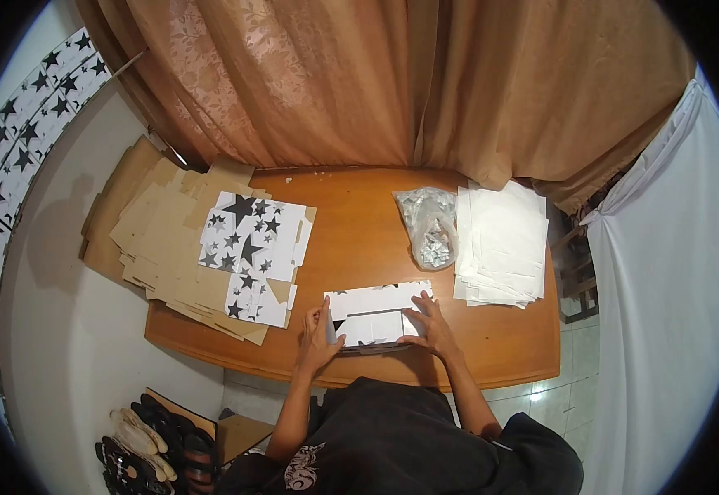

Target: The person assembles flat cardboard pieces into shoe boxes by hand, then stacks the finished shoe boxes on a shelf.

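Note:
A white cardboard box (376,324) with black star print lies near the front edge of the table, its top flaps partly folded over. My left hand (320,338) grips the box's left end, thumb over the near corner and fingers along the side. At the opposite end my right hand (430,330) holds the box, with fingers on the far edge and thumb on the near part of the top. The underside and the inside of the box are hidden.
Flat brown cardboard sheets (161,239) are piled at the left, a star-printed flat box blank (248,239) on top. A plastic bag with small silvery pieces (435,247) and white paper sheets (504,239) stand on the wooden table (351,214). Shoes (149,441) lie lower left.

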{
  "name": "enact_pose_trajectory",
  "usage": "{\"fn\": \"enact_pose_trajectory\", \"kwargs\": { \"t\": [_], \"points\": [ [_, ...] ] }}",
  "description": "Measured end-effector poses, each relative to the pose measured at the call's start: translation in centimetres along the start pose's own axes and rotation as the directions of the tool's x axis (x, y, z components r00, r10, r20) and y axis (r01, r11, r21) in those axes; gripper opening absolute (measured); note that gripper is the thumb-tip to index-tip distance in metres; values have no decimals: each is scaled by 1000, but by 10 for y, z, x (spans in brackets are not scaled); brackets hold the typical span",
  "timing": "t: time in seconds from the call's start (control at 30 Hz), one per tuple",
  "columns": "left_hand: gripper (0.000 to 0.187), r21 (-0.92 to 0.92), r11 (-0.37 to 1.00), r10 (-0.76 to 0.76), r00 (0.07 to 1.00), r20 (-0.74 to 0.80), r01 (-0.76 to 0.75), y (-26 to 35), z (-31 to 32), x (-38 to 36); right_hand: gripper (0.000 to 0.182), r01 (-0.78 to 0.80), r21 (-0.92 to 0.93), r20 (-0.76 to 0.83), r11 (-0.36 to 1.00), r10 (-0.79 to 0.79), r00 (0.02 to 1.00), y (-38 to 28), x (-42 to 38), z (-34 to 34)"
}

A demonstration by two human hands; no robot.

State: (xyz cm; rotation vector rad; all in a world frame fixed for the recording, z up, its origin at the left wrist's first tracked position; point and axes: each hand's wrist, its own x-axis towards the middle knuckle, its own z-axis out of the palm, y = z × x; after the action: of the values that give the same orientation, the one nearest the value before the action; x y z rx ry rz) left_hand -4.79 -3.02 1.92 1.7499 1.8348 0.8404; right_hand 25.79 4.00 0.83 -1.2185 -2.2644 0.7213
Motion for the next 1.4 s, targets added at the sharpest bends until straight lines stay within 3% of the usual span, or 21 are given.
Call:
{"fn": "enact_pose_trajectory", "kwargs": {
  "t": [0.2,0.37,0.43,0.67,1.23,1.4],
  "points": [
    [70,-115,993,19,995,-98,-30,-10,8,-7,70,13,48,-102,999,-8,995,8,2,9],
    [62,-97,991,77,989,-129,-90,7,3,-9,66,-33,-145,-15,989,31,999,-9,3,-6],
    [64,79,986,150,988,-24,-148,12,4,-9,61,-26,-97,-40,995,22,999,-7,5,-3],
    [72,93,984,149,987,52,-153,8,3,-8,50,-22,-36,-140,999,17,990,-7,7,9],
    [54,171,973,120,972,204,-156,0,2,-15,43,-30,11,-139,1000,31,990,-2,3,16],
    [57,218,967,75,962,261,-135,9,2,-14,42,-22,0,-130,1000,22,991,-1,2,18]
  ]
}}
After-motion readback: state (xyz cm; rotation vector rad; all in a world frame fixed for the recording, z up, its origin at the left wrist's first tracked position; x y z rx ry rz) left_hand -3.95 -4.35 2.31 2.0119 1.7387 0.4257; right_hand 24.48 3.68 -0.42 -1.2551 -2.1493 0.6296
